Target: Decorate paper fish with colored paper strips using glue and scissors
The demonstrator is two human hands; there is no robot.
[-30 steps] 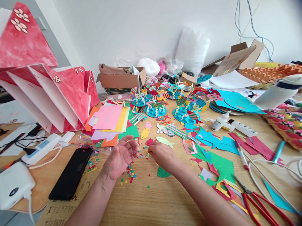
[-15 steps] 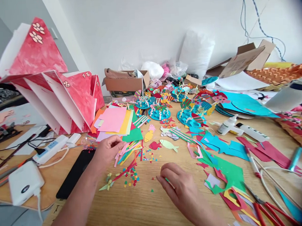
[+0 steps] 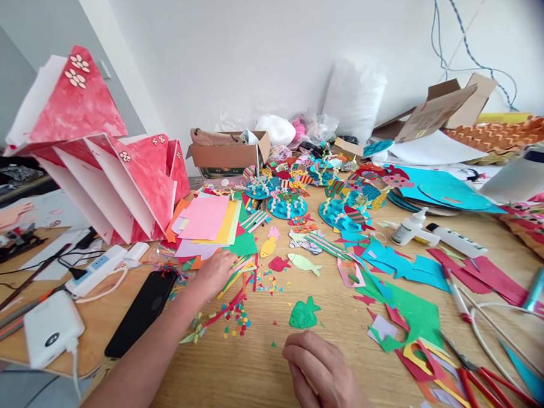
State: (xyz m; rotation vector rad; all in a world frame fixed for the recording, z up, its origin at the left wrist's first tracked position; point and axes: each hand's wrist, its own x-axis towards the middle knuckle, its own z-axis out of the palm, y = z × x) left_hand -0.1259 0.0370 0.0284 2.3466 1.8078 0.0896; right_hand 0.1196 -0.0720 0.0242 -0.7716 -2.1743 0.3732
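Note:
My left hand [image 3: 215,274] reaches over a pile of thin coloured paper strips [image 3: 246,265], palm down with its fingers stretched out. Its fingertips are partly hidden among the strips. My right hand [image 3: 321,370] rests low over the table, fingers curled in, with nothing visible in them. Just beyond it lies a green paper fish [image 3: 304,313], flat and apart from the fingers. Further off are a pale green fish [image 3: 304,263], a red fish [image 3: 279,263] and a yellow fish [image 3: 268,247]. Small paper dots [image 3: 237,320] are scattered between my hands.
Coloured sheets [image 3: 205,219] are stacked beyond my left hand. Red-handled scissors [image 3: 471,370] and green paper scraps [image 3: 414,309] lie at right, near a glue bottle [image 3: 409,227]. A phone [image 3: 141,312] and power strip [image 3: 97,269] lie left. Blue fish-decorated discs [image 3: 288,208] stand behind.
The green fish now shows on the table, with my right hand drawn back toward me from it. My left hand has moved right, over the strips, and its pinched fingers have stretched out.

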